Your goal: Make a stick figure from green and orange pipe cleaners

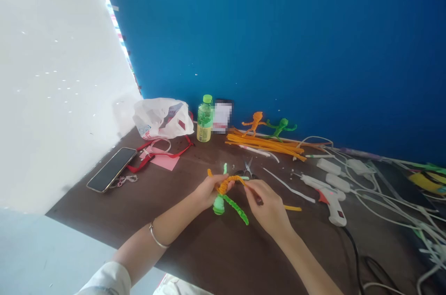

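My left hand [210, 190] is closed around a pipe-cleaner figure, whose pale green rounded end [219, 206] hangs below the fingers. A bright green twisted limb [237, 210] sticks out toward the lower right. Orange pipe cleaner [223, 187] is coiled about the figure's middle. The loose stretch of that orange pipe cleaner arches across to my right hand [265, 202], which pinches its end between thumb and fingers. Just beyond both hands lie scissors [248, 167], partly hidden. A short yellow-orange piece [292, 208] rests beside my right hand.
Orange pipe cleaners [265, 143] lie bundled at the back, near an orange figure [257, 121] and a green figure [281, 127]. A glue gun [329, 197] and tangled white cables [379, 188] occupy the right. Leftward are a bottle [205, 121], plastic bag [162, 116] and phone [111, 169].
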Available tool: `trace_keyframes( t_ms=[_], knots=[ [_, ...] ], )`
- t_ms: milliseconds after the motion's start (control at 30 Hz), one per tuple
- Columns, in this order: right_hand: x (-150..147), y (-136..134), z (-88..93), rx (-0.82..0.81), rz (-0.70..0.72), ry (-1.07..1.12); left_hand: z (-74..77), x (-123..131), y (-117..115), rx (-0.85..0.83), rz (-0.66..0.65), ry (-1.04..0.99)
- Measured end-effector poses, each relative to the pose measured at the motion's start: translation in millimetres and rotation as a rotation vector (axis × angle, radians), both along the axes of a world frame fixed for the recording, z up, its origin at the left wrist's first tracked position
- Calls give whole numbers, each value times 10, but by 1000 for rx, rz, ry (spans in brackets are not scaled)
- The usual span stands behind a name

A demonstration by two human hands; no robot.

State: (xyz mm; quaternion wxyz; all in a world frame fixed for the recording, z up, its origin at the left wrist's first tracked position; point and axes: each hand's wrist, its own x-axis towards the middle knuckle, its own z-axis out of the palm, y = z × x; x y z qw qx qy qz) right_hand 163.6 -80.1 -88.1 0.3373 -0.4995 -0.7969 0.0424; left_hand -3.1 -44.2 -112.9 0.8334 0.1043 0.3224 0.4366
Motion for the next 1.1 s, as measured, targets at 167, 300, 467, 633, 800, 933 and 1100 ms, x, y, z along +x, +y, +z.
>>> trace_keyframes(
  t_ms=[167,300,467,633,800,933,1100],
  knots=[
    [-37,-4,73,46,-100,-6,23,19,-48,219,-49,112],
    [-13,27,124,217,113,-306,61,-2,-80,318,-157,126],
    [37,61,125,160,268,-336,85,-14,-87,287,-233,82],
    [99,45,91,189,249,-401,122,-39,-68,325,-281,40],
    [143,46,61,271,225,-476,141,-59,-60,350,-205,97],
    [146,54,51,295,222,-458,128,-38,-70,358,-182,122],
    [146,59,38,319,222,-456,124,-20,-75,374,-134,169]
  ],
)
